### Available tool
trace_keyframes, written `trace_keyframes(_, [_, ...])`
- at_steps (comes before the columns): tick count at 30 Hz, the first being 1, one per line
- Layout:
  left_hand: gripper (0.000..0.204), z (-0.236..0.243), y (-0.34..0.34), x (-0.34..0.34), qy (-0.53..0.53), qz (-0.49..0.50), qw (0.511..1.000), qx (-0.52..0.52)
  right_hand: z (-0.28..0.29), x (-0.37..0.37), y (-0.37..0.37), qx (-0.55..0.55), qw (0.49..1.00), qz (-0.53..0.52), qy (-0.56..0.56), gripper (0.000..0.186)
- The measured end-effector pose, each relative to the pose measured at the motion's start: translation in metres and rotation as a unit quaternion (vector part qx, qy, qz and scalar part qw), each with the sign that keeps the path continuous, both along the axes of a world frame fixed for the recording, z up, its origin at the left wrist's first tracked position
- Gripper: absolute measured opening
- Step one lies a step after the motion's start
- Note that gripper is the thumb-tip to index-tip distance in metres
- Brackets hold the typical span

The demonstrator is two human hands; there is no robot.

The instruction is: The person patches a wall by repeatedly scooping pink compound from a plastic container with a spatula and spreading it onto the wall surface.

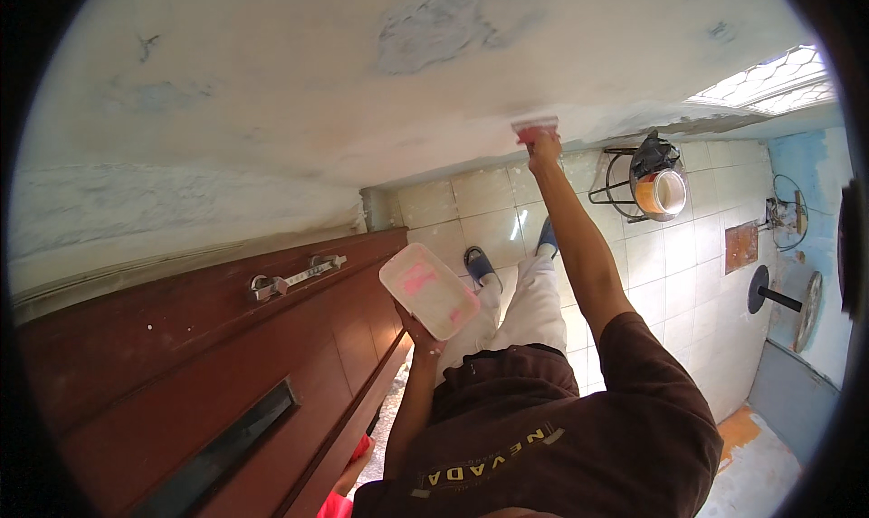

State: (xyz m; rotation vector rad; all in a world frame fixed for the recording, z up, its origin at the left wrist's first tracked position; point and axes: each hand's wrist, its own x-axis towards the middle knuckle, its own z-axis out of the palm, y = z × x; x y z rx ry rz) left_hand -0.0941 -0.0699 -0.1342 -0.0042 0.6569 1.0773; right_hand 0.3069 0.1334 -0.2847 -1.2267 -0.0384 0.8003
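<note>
My left hand grips a shallow white plastic tray from below and its near side. Smears of pink paste lie on the tray's inside. Reaching far forward, my right hand is closed around a putty knife. The knife's wide blade is at the lower part of the pale wall, and its middle looks red or pink; I cannot tell whether that is handle or paste. Grey, rough patches mark the wall higher up.
A reddish-brown door with a metal latch stands at left; a red sleeve of another person shows beyond it. On the tiled floor, a stool carries a bucket and black plastic bag. A grilled window is right.
</note>
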Motion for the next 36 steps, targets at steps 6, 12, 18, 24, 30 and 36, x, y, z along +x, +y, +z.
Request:
trace_keyframes(6, [0.062,0.011,-0.004,-0.003,0.039,0.046,0.998,-0.030,0.208,-0.183,0.053,-0.059,0.947,0.009,-0.315,0.039])
trace_keyframes(12, [0.066,-0.022,0.000,-0.009,-0.039,0.014,0.999,-0.012,0.217,-0.243,-0.012,0.036,0.938,0.139,-0.315,0.023])
trace_keyframes(18, [0.060,0.030,0.010,0.001,0.024,0.025,0.999,-0.014,0.050,-0.131,-0.003,-0.110,0.980,-0.067,0.154,0.019])
trace_keyframes(24, [0.062,-0.011,-0.014,-0.026,0.097,0.017,0.995,0.015,0.093,-0.120,0.049,0.005,0.999,0.007,0.036,0.018])
trace_keyframes(30, [0.062,-0.010,-0.008,-0.016,0.034,0.024,0.998,-0.042,0.233,-0.244,0.027,0.066,0.987,0.103,-0.106,0.027])
trace_keyframes(36, [0.067,-0.012,0.005,-0.014,-0.007,0.003,1.000,-0.022,0.211,-0.248,-0.026,0.097,0.970,0.209,-0.073,0.024])
